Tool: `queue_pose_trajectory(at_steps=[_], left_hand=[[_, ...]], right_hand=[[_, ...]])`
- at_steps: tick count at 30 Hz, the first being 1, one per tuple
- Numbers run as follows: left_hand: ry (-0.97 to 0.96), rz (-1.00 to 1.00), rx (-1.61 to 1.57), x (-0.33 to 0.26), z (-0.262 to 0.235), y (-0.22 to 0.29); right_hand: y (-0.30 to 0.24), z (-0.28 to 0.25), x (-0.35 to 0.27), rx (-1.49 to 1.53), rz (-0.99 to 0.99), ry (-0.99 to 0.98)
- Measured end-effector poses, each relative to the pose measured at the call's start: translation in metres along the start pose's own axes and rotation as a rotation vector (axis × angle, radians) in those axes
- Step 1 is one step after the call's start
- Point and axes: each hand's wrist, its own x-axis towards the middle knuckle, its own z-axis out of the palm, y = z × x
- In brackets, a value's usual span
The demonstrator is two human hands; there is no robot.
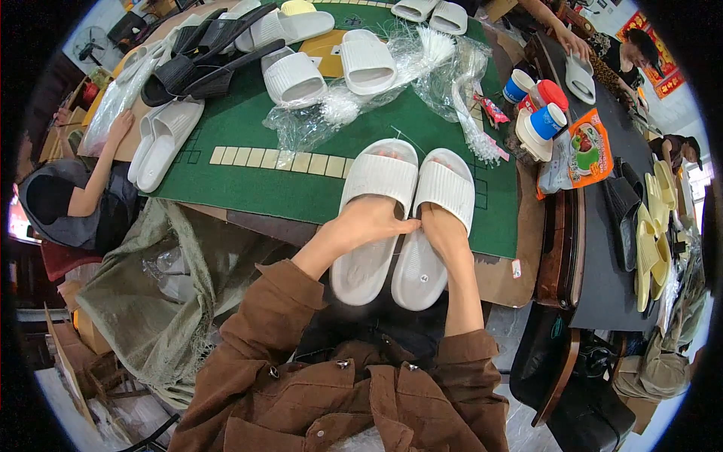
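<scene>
White slides, one on each hand
My left hand [367,224] holds the left slide [379,178] and my right hand [446,230] the right slide [448,185], fingers under the straps, over the green mat's [226,194] near edge. My forearms angle inward. Keeping heels even and pressure light should keep them aligned.

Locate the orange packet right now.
In the head view, the orange packet is at upper right, beside the nearer blue cup and right of the green mat.
</scene>
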Motion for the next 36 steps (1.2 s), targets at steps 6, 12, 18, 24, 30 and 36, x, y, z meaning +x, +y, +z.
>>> queue_pose_trajectory(at_steps=[6,12,18,24,30,36], left_hand=[[-0.053,-0.002,0.125,0.003,0.008,0.004],[0.029,0.057,0.171,-0.017,0.012,0.001],[-0.214,-0.017,-0.027,-0.024,-0.015,-0.002],[-0.096,0.117,-0.132,-0.026,-0.016,-0.008],[-0.176,-0.033,0.175,-0.024,0.0,0.013],[-0.127,-0.003,0.197,-0.026,0.003,0.012]], right_hand=[[0.03,0.031,0.004,-0.343,-0.048,0.057],[-0.004,0.022,0.001,-0.353,0.046,-0.115],[-0.016,0.006,-0.008,-0.208,-0.13,0.435],[-0.023,0.006,-0.004,-0.221,-0.122,0.474],[-0.022,0.008,0.001,-0.242,-0.048,0.404],[-0.014,0.021,-0.012,-0.145,0.012,0.136]])
